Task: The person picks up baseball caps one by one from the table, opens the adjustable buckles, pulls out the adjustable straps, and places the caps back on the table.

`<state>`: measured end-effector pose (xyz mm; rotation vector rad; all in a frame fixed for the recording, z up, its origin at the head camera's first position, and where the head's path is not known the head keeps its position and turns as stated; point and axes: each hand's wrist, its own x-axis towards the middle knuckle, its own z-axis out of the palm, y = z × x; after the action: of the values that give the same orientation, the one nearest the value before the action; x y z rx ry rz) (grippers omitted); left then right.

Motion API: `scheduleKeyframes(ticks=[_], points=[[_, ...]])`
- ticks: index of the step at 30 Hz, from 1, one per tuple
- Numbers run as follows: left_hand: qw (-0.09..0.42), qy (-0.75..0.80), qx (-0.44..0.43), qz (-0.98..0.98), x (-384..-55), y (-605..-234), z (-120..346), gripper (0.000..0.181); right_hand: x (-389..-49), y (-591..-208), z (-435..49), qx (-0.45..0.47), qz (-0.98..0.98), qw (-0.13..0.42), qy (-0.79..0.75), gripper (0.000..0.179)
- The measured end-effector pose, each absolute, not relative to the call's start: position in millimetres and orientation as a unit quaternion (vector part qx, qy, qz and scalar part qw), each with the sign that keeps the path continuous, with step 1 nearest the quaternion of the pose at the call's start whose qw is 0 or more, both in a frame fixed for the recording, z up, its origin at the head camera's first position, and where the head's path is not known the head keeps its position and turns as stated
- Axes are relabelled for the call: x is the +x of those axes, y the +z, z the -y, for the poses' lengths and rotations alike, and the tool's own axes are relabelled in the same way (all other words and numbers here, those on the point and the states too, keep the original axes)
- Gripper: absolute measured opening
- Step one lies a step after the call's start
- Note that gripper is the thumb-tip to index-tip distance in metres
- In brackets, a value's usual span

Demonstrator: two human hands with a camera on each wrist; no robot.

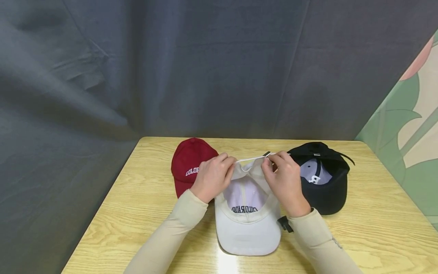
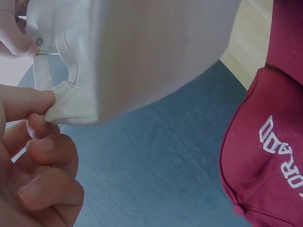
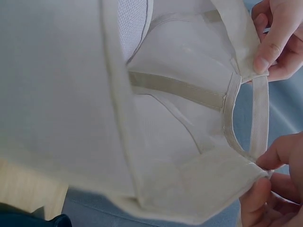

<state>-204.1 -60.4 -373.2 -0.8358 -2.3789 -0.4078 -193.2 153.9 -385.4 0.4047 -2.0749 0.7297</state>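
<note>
A white baseball cap (image 1: 248, 238) is held up by its back, brim toward me and inside facing up, with dark COLORADO lettering showing reversed. My left hand (image 1: 213, 176) pinches the left corner of its back opening, where the thin strap (image 1: 251, 158) begins. On the opposite side, my right hand (image 1: 284, 182) pinches the other corner beside a small dark metal buckle (image 1: 267, 154). Between the two hands the strap runs straight; the right wrist view shows the same strap (image 3: 260, 113) spanning the curved opening. A snap (image 2: 40, 41) shows near the right fingertips in the left wrist view.
A red cap (image 1: 191, 156) with white lettering sits left of the white one, partly behind my left hand. To the right lies a black cap (image 1: 328, 201), its inside showing. Behind the wooden table (image 1: 137, 213) hangs a dark grey curtain (image 1: 219, 76).
</note>
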Motion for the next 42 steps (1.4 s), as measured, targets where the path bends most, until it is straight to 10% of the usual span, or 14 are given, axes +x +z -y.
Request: scheduleKeyframes(ticks=[42], points=[[0.292,-0.184,-0.279,0.896,-207.9,-371.6,72.8,0.013,-195.9,-387.3,-167.8,0.125,0.851,0.431,0.274,0.011]])
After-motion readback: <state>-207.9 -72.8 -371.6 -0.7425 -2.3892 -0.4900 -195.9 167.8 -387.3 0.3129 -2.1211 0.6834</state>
